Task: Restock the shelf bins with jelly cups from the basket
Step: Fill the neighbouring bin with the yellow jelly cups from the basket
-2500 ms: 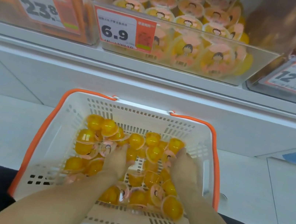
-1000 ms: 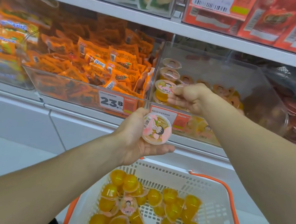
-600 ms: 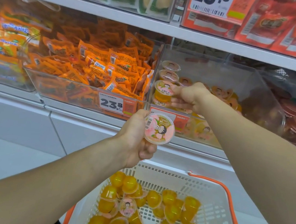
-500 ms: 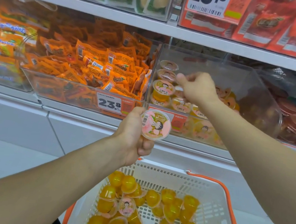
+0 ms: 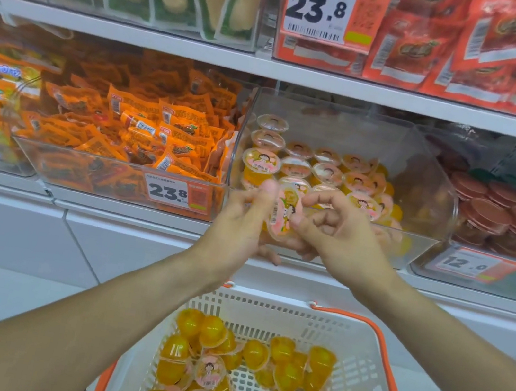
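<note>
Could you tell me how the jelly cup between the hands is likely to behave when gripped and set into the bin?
The jelly cup probably feels light and fairly stiff, as fingertips alone hold it. Its rounded base, like those in the basket, may tip or roll.

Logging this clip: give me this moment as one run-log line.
phase: handing over | left hand: holds jelly cup | right hand: pinching same cup | clear bin: part filled | basket: many cups left

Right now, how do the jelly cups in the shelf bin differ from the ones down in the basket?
The bin cups mostly sit upright in rows, pink lids up; the basket cups lie jumbled, mostly showing orange sides. The bin is clear plastic; the basket is white with orange trim. They look like the same product.
</note>
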Action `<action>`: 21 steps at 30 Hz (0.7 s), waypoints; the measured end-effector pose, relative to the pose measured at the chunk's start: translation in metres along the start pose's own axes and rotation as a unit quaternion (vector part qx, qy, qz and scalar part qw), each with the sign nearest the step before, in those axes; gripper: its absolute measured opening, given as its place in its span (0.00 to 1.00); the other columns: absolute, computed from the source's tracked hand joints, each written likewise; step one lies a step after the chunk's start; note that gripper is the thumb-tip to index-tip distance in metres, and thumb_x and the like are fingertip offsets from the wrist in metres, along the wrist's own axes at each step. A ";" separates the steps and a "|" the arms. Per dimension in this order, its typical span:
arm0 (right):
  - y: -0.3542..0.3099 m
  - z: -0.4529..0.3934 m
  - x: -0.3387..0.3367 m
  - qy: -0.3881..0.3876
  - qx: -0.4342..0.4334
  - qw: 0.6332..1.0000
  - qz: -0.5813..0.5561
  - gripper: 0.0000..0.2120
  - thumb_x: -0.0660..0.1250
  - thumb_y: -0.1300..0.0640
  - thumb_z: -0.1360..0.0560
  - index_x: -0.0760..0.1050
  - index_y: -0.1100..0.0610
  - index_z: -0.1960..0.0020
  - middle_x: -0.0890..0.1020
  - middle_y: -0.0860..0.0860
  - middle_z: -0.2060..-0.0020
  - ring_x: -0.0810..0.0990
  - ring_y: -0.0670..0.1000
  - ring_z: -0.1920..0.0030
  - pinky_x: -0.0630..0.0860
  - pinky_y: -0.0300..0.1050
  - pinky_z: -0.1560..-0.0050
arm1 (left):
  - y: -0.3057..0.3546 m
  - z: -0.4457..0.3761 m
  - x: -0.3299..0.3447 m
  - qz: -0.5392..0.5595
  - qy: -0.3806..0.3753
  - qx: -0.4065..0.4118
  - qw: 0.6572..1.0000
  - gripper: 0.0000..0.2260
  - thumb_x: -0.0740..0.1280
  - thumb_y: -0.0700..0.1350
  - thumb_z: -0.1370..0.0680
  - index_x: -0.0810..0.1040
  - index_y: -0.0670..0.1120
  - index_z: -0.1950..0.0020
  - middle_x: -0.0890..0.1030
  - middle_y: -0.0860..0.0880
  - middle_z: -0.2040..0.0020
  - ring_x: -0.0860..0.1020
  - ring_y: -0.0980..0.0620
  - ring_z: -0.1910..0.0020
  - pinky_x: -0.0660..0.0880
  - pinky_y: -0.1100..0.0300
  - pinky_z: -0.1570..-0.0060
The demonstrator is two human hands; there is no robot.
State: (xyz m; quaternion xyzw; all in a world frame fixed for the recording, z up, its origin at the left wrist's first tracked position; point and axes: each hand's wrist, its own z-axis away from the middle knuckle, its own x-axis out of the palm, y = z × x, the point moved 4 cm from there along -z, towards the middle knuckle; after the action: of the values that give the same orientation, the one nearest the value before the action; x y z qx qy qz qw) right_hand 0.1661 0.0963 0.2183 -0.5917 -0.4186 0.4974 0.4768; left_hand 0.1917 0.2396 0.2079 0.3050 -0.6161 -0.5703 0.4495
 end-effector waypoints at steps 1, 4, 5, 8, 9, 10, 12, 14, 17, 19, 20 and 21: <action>0.002 0.003 0.001 -0.006 0.000 1.000 -0.009 0.09 0.70 0.64 0.24 0.72 0.55 0.49 0.79 0.52 0.71 0.81 0.51 0.71 0.77 0.46 0.70 | 0.001 -0.001 -0.003 -0.035 0.007 0.012 0.999 0.27 0.61 0.62 0.25 0.71 0.42 0.37 0.84 0.40 0.49 0.85 0.38 0.55 0.78 0.55 0.70; 0.002 0.006 0.002 0.006 -0.023 1.000 0.017 0.10 0.71 0.62 0.24 0.72 0.54 0.47 0.79 0.57 0.66 0.81 0.55 0.67 0.79 0.49 0.68 | 0.005 -0.003 -0.012 -0.138 0.025 0.036 0.989 0.26 0.62 0.64 0.28 0.67 0.45 0.42 0.83 0.43 0.57 0.83 0.38 0.67 0.72 0.58 0.75; 0.001 0.006 0.002 0.016 -0.023 0.999 0.026 0.10 0.71 0.61 0.23 0.72 0.54 0.46 0.79 0.57 0.65 0.81 0.55 0.67 0.79 0.48 0.69 | 0.006 -0.003 -0.013 -0.159 0.037 0.047 0.985 0.24 0.61 0.65 0.27 0.67 0.46 0.44 0.83 0.45 0.60 0.82 0.38 0.71 0.70 0.59 0.76; 0.000 0.011 0.014 0.001 0.058 0.996 -0.061 0.11 0.70 0.54 0.22 0.72 0.59 0.46 0.79 0.57 0.64 0.80 0.54 0.68 0.79 0.48 0.70 | 0.010 -0.002 -0.011 -0.112 0.109 0.081 0.984 0.18 0.60 0.61 0.21 0.67 0.45 0.49 0.80 0.48 0.69 0.78 0.42 0.78 0.67 0.60 0.79; -0.001 0.015 0.021 -0.021 0.085 0.989 -0.115 0.12 0.69 0.54 0.22 0.72 0.62 0.47 0.79 0.58 0.65 0.80 0.54 0.69 0.80 0.47 0.69 | 0.011 -0.002 -0.010 -0.098 0.128 0.088 0.983 0.17 0.58 0.59 0.19 0.67 0.45 0.48 0.79 0.48 0.70 0.76 0.44 0.80 0.66 0.61 0.80; -0.004 0.017 0.026 -0.031 0.091 0.983 -0.157 0.12 0.67 0.55 0.21 0.72 0.65 0.48 0.79 0.59 0.66 0.80 0.54 0.70 0.80 0.46 0.69 | 0.012 -0.002 -0.007 -0.105 0.138 0.092 0.981 0.16 0.57 0.58 0.18 0.67 0.45 0.48 0.77 0.48 0.70 0.74 0.47 0.81 0.66 0.61 0.81; -0.012 0.016 0.025 -0.004 0.069 0.978 -0.198 0.07 0.66 0.60 0.20 0.71 0.65 0.50 0.80 0.58 0.68 0.79 0.53 0.71 0.79 0.43 0.70 | 0.015 -0.001 -0.004 -0.184 0.126 0.092 0.970 0.15 0.52 0.59 0.17 0.68 0.48 0.47 0.77 0.46 0.66 0.76 0.49 0.80 0.68 0.61 0.79; -0.018 0.000 0.010 0.046 0.048 0.982 -0.179 0.03 0.64 0.64 0.19 0.73 0.62 0.52 0.78 0.56 0.69 0.77 0.50 0.71 0.77 0.41 0.71 | 0.017 0.000 -0.008 -0.291 0.100 0.110 0.945 0.16 0.49 0.59 0.16 0.68 0.51 0.42 0.79 0.46 0.63 0.81 0.48 0.73 0.73 0.60 0.69; -0.011 -0.047 -0.020 0.130 0.069 0.984 -0.103 0.06 0.61 0.66 0.19 0.75 0.61 0.53 0.75 0.55 0.68 0.73 0.49 0.71 0.72 0.40 0.72 | 0.018 -0.005 -0.020 -0.401 0.091 0.165 0.897 0.14 0.57 0.55 0.17 0.67 0.55 0.33 0.79 0.53 0.43 0.79 0.51 0.58 0.76 0.52 0.50; 0.001 -0.088 -0.037 0.182 0.093 0.977 -0.062 0.06 0.61 0.67 0.20 0.76 0.62 0.53 0.74 0.55 0.69 0.72 0.50 0.71 0.70 0.42 0.72 | 0.015 -0.008 -0.021 -0.475 0.077 0.164 0.861 0.19 0.62 0.51 0.19 0.65 0.53 0.28 0.71 0.54 0.34 0.76 0.51 0.58 0.75 0.50 0.49; 0.007 -0.108 -0.044 0.205 0.107 0.972 -0.044 0.06 0.60 0.67 0.21 0.75 0.62 0.53 0.75 0.55 0.69 0.71 0.51 0.71 0.70 0.42 0.72 | 0.013 -0.010 -0.022 -0.501 0.072 0.155 0.848 0.21 0.62 0.50 0.20 0.64 0.51 0.27 0.69 0.53 0.33 0.77 0.50 0.58 0.76 0.49 0.50; 0.012 -0.127 -0.049 0.221 0.121 0.967 -0.028 0.06 0.60 0.68 0.21 0.74 0.62 0.52 0.75 0.56 0.68 0.72 0.52 0.71 0.71 0.43 0.71 | 0.011 -0.012 -0.022 -0.520 0.068 0.147 0.839 0.21 0.62 0.50 0.20 0.64 0.50 0.27 0.67 0.52 0.33 0.78 0.49 0.57 0.76 0.48 0.52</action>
State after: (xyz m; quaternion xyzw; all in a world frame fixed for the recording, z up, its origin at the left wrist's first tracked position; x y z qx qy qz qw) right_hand 0.2847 0.0278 0.2217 -0.6130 -0.2555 0.3876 0.6393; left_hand 0.2133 0.2559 0.2130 0.6811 -0.4119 -0.6004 0.0776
